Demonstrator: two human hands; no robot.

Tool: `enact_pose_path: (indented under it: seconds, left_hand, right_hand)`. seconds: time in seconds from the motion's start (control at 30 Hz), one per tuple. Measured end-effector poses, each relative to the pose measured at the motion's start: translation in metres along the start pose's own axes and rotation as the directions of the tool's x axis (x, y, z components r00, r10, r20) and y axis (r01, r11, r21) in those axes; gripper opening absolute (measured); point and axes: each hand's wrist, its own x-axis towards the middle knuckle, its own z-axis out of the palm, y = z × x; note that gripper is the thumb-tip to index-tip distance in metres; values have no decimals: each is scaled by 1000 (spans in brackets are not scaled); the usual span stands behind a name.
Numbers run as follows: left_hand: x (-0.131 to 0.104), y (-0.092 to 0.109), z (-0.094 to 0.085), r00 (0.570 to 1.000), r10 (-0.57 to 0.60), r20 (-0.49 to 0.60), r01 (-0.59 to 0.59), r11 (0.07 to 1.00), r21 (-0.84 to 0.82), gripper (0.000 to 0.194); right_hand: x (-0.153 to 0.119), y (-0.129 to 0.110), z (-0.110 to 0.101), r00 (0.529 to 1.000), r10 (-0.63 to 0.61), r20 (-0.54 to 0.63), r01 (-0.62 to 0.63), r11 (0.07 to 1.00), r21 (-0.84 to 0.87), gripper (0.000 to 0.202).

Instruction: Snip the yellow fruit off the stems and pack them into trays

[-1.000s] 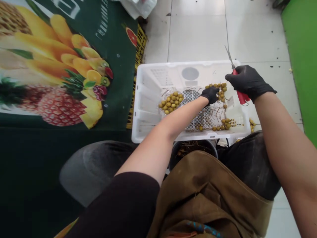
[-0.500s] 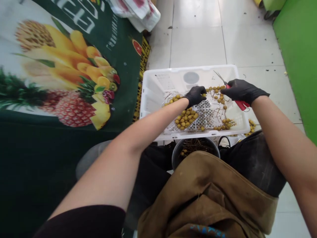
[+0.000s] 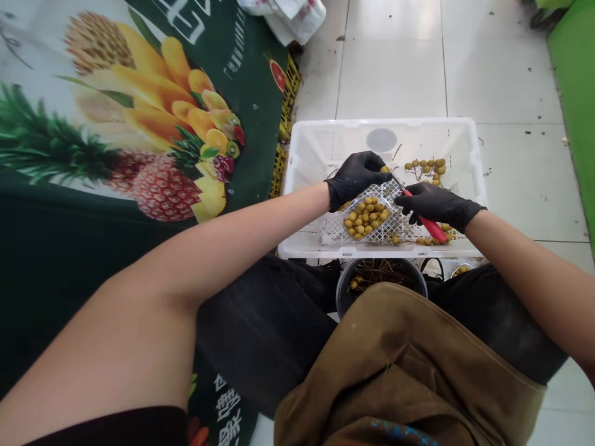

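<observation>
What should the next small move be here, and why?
Probably a careful snip beside the small, round yellow-brown fruit: the black-gloved left hand pinches it, while the black-gloved right hand points the red-handled metal scissors toward it. Any stem is too small to make out.

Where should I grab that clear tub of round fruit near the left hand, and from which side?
By opposite edges of the clear tub, I'd say, coming from above: fruit fills its middle, and the walls of the white crate surround it, likely hindering a sideways reach.
</observation>
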Motion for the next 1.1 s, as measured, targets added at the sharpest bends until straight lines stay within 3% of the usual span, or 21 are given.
enact_pose_path:
  seconds: [0.4, 0.57, 0.67, 0.77, 0.87, 1.0, 1.1]
  left_hand:
    - [14, -30, 7, 984, -170, 54, 174, 982, -76, 24]
    - [33, -47, 11, 964, -258, 69, 264, 957, -118, 18]
    - [61, -53, 27, 950, -301, 84, 306, 951, -53, 18]
    - [99, -63, 52, 980, -197, -35, 199, 939, 281, 11]
    - [133, -81, 80, 983, -104, -151, 172, 804, 569, 29]
    - [156, -109, 110, 965, -83, -250, 223, 760, 610, 49]
    - [158, -113, 121, 958, -126, -257, 262, 747, 611, 56]
  right_hand:
    - [28, -7, 12, 990, 141, -25, -141, 990, 7, 21]
    - [33, -10, -9, 983, 129, -134, -118, 989, 87, 13]
    - [28, -12, -39, 956, 110, -272, -44, 971, 236, 14]
    - [20, -10, -66, 931, 120, -344, -1, 945, 327, 12]
    - [14, -8, -80, 924, 128, -360, -7, 947, 320, 12]
    - [15, -12, -82, 914, 102, -394, 19, 956, 292, 13]
    - [15, -16, -80, 916, 90, -392, 14, 967, 256, 13]
